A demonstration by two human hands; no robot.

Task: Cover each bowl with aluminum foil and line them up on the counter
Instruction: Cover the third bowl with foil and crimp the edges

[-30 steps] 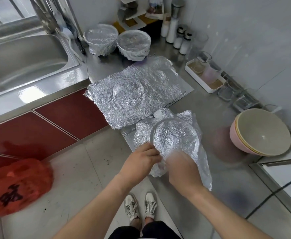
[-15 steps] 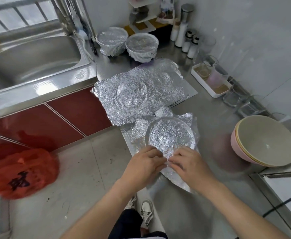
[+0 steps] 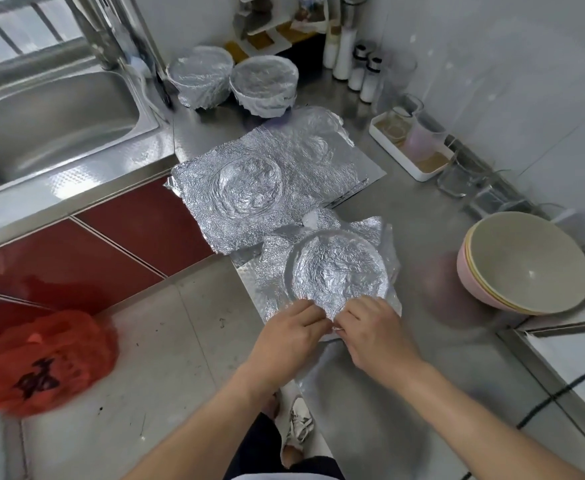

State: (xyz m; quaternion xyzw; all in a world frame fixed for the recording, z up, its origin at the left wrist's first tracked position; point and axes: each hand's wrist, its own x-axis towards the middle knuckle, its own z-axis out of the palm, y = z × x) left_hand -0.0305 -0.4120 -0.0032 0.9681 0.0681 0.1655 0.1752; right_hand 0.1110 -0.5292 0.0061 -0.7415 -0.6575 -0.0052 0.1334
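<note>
A bowl draped in crinkled aluminum foil (image 3: 336, 271) stands at the near edge of the steel counter (image 3: 433, 223). My left hand (image 3: 293, 329) and my right hand (image 3: 377, 329) meet at its near rim, fingers pinching the foil's loose edge. Two foil-covered bowls (image 3: 199, 76) (image 3: 265, 83) stand side by side at the back of the counter. A flat foil sheet (image 3: 270, 178) with round imprints lies between them and the bowl under my hands. A stack of bare bowls (image 3: 526, 263), pink outside and beige inside, rests at the right.
A steel sink (image 3: 49, 112) lies at the left. Shakers (image 3: 363, 74), a white tray (image 3: 408, 150) with a measuring cup, and glass jars line the right wall. A red plastic bag (image 3: 38, 362) sits on the floor below red cabinets.
My right hand has slid from the bowl's right side round to the near rim, beside my left hand. The loose foil at the near right has been tucked in closer.
</note>
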